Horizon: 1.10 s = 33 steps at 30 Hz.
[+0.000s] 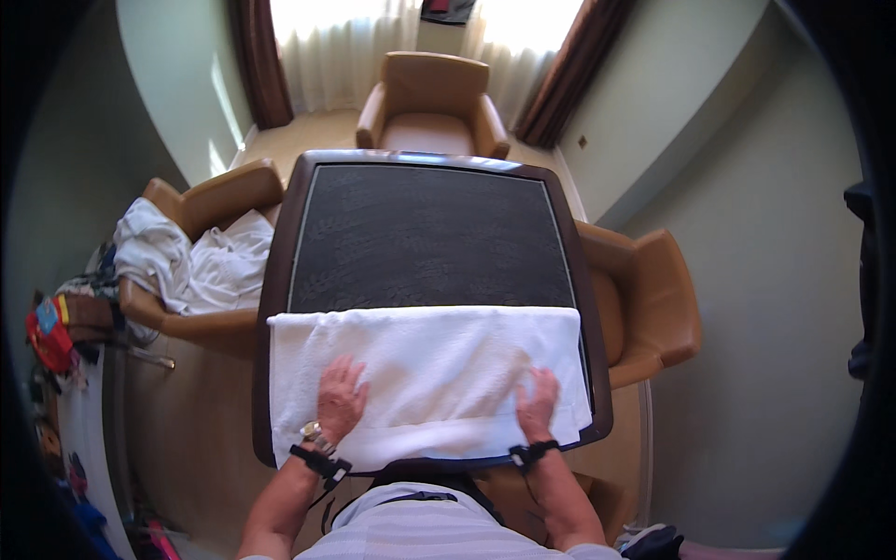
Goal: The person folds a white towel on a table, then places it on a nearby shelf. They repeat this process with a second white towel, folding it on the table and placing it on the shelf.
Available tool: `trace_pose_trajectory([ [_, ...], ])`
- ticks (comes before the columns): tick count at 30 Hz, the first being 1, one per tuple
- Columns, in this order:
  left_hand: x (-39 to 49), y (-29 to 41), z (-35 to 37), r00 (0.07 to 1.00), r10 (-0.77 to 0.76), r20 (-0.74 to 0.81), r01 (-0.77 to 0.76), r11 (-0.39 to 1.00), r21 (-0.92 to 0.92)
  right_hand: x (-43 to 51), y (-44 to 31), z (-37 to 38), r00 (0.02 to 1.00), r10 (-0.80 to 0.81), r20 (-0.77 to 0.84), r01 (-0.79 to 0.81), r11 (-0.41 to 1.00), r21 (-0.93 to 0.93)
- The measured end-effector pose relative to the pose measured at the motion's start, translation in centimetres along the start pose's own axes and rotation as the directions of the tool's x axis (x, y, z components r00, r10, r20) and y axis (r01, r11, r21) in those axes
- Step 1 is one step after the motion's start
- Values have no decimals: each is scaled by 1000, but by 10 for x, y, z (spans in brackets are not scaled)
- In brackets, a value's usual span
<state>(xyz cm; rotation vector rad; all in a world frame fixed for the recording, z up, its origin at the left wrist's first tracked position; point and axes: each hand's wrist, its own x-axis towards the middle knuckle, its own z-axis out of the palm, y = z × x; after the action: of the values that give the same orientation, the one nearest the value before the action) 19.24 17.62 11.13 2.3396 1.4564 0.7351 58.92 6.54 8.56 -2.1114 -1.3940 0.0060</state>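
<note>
A white towel (427, 371), doubled over along its far edge as far as I can tell, covers the near part of a dark table (434, 231) with a brown rim. My left hand (341, 395) lies on the towel's left part, palm down with fingers apart; a metal watch and a black strap are on that wrist. On the right part of the towel is my right hand (537, 399), fingers a little bent and slightly blurred, with a black strap at the wrist. Neither hand visibly grips the cloth. The towel has shallow wrinkles between the hands, and its near edge reaches the table's near rim.
Tan armchairs stand at the far side (430, 105), the left (210, 325) and the right (651, 308) of the table. White cloths (203, 259) are heaped on the left armchair. Farther left, a red bag (52, 336) and other items crowd a white surface (87, 434).
</note>
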Motion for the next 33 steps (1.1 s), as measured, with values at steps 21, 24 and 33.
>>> trace_pose_trajectory([
  [21,84,-110,18,951,-258,173,179,910,374,126,108,39,967,233,101,-191,929,-317],
  [24,78,-123,7,961,-244,133,164,883,441,133,116,35,945,325,-11,-321,926,-199],
  [33,77,-142,11,962,-264,69,198,851,487,167,112,52,928,339,-154,-359,925,-124],
])
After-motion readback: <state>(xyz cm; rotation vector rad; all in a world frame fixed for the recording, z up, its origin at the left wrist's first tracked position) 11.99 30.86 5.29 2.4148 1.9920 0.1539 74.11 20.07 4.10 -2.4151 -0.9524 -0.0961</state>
